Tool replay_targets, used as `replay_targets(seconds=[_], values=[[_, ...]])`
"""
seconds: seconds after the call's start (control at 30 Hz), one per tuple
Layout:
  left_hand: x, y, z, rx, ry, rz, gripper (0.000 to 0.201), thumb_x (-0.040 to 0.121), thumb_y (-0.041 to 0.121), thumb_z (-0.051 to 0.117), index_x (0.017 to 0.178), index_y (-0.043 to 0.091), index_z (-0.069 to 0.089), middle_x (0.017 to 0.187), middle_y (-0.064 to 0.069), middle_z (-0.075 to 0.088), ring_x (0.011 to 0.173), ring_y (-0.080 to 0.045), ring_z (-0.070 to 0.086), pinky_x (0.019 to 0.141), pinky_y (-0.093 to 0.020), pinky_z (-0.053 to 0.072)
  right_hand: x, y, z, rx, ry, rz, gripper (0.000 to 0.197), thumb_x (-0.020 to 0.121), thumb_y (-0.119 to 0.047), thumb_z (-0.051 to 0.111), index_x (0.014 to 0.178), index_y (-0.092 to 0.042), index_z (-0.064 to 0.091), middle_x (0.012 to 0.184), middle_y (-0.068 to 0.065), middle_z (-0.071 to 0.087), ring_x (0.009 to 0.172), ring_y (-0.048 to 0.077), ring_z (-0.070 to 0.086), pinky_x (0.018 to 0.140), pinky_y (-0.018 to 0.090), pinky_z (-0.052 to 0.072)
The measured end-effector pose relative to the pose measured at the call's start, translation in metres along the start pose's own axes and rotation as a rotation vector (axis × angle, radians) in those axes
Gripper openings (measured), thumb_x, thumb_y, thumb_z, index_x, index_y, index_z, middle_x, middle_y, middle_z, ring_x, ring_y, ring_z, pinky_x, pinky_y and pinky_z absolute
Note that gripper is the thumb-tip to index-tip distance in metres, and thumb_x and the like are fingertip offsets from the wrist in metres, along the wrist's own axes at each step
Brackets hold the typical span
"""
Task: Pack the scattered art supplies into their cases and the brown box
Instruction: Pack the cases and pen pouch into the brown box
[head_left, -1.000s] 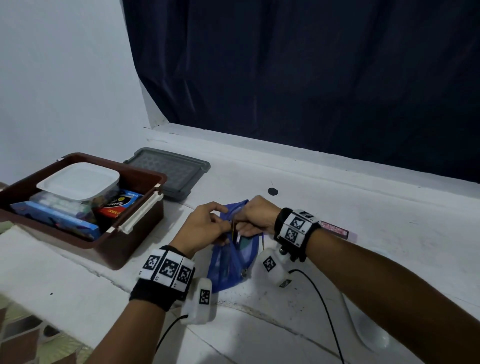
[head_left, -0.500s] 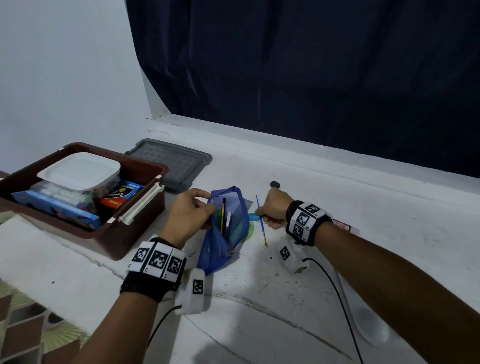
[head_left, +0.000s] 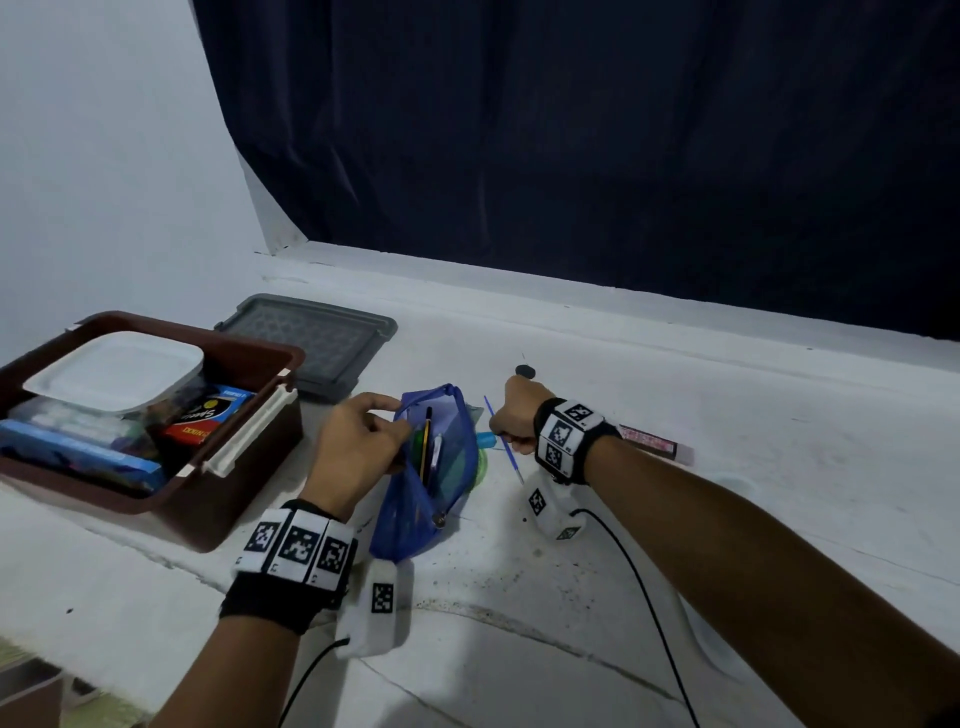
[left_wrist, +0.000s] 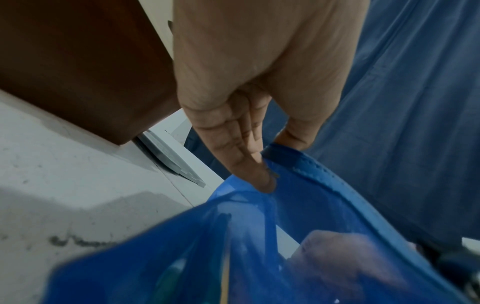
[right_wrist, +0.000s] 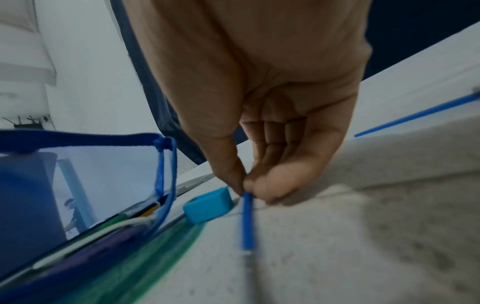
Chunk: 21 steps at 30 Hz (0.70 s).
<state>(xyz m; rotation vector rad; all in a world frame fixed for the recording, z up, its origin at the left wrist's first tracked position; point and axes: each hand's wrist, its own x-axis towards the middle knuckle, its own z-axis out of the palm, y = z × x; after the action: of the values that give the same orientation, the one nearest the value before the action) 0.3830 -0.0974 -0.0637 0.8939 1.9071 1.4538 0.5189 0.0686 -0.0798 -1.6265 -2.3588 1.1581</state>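
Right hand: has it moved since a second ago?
Yes. The right hand has left the blue pouch mouth and moved right, toward the black spot, now pinching a thin blue brush.

Left hand (head_left: 358, 447) holds blue pouch (head_left: 431, 483) open; right hand (head_left: 519, 415) pinches blue brush (head_left: 503, 439).

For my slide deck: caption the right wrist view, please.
Right hand pinches a thin blue brush beside a blue eraser and open pouch.

One brown box (head_left: 218, 499), one grey lid (head_left: 317, 343), one blue mesh pouch (head_left: 415, 514), two thin blue brushes (right_wrist: 246, 222), one blue eraser (right_wrist: 207, 205).
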Motion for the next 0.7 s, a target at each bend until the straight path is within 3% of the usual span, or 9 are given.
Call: replay_targets(seconds=[0.1,0.23,0.3,0.37,0.43,0.53,0.7], values=[[0.002,0.002,0.001,0.007,-0.026,0.006,0.016,0.085,0.001,0.064,0.1,0.008,0.063,0.074,-0.019,0.065,0.064,-0.025,0.066,0.059,-0.036,0.058,0.0,-0.001,-0.006,-0.092,-0.008,-0.03,0.012,0.083,-0.008,0.059,0.075,-0.005,0.05,0.068,0.015,0.06,0.058,0.028,0.056,0.053,0.031,0.044],[0.005,0.006,0.007,0.006,-0.043,0.022,0.016,0.085,0.0,0.064,0.099,0.008,0.064,0.074,-0.02,0.066,0.063,-0.025,0.065,0.059,-0.036,0.059,0.0,0.009,-0.03,0.028,-0.015,-0.036,0.013,0.082,-0.006,0.053,0.094,-0.008,0.049,0.08,0.021,0.068,0.064,0.029,0.058,0.06,0.037,0.046],[0.006,0.009,0.015,-0.003,-0.054,0.03,0.016,0.085,0.0,0.063,0.098,0.009,0.064,0.073,-0.019,0.066,0.062,-0.024,0.065,0.061,-0.039,0.06,-0.002,0.018,-0.058,-0.041,0.036,-0.079,0.005,0.082,-0.005,0.059,0.085,-0.001,0.061,0.072,0.013,0.064,0.063,0.024,0.058,0.061,0.032,0.045],[0.004,0.011,0.023,-0.01,-0.073,0.034,0.016,0.085,0.001,0.064,0.097,0.01,0.064,0.074,-0.018,0.067,0.063,-0.023,0.065,0.062,-0.039,0.06,-0.006,0.033,-0.087,-0.129,0.091,-0.123,0.013,0.08,-0.007,0.068,0.08,0.005,0.07,0.068,0.007,0.062,0.065,0.019,0.056,0.061,0.027,0.043],[0.003,0.012,0.03,-0.013,-0.082,0.043,0.015,0.084,0.003,0.065,0.096,0.011,0.065,0.073,-0.017,0.067,0.062,-0.021,0.064,0.061,-0.036,0.059,-0.008,0.052,-0.109,-0.203,0.11,-0.142,0.008,0.078,-0.01,0.074,0.076,-0.004,0.072,0.068,-0.003,0.064,0.067,0.013,0.058,0.066,0.025,0.044],[0.004,0.011,0.039,-0.016,-0.093,0.055,0.015,0.082,0.005,0.067,0.094,0.013,0.066,0.071,-0.015,0.068,0.062,-0.022,0.065,0.063,-0.037,0.058,-0.013,0.078,-0.119,-0.352,0.082,-0.114,0.005,0.08,-0.015,0.078,0.084,-0.013,0.075,0.075,-0.008,0.065,0.072,0.006,0.057,0.071,0.024,0.043],[0.009,0.009,0.051,0.017,-0.133,0.068,0.017,0.081,0.005,0.066,0.095,0.014,0.066,0.074,-0.019,0.07,0.066,-0.025,0.067,0.065,-0.04,0.06,-0.012,0.088,-0.104,-0.414,0.141,-0.174,0.009,0.086,-0.011,0.067,0.091,-0.01,0.075,0.091,0.001,0.071,0.085,0.017,0.064,0.078,0.03,0.053]])
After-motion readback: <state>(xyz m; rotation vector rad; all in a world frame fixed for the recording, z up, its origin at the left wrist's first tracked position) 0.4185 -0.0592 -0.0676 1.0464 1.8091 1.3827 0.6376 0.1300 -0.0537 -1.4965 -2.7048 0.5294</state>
